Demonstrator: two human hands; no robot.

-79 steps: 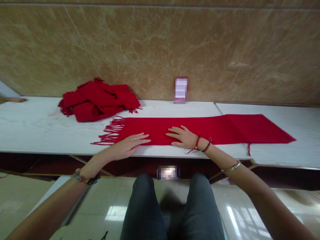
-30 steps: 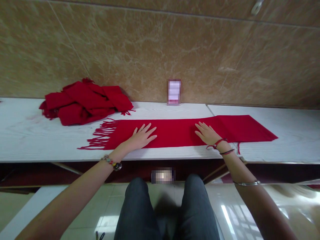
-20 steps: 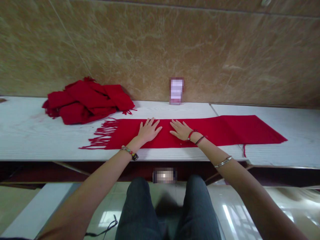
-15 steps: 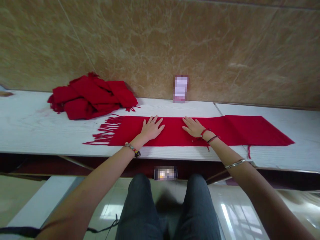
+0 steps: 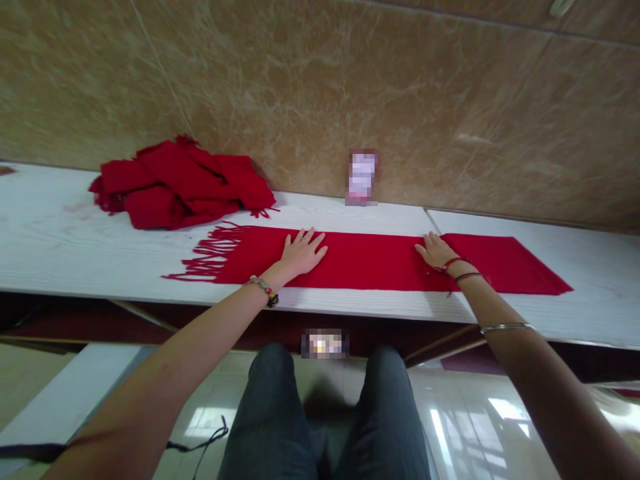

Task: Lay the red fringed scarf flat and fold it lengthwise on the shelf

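Observation:
A red scarf lies stretched lengthwise across the white tabletop, its fringe spread out at the left end. Its right end forms a slanted edge. My left hand rests on the scarf left of its middle, palm down with fingers spread. Farther right, my right hand also lies on the fabric, fingers stretched out and grasping nothing. Behind the fringed end sits a crumpled heap of red fringed cloth.
The white table runs along a brown marble-patterned wall. A small blurred-out item stands at the wall. Another blurred item shows under the table's front edge, between my knees. A dark cord hangs at lower left.
My right hand has slid to the right along the scarf, while my left hand stays at nearly the same spot. The view has tilted slightly.

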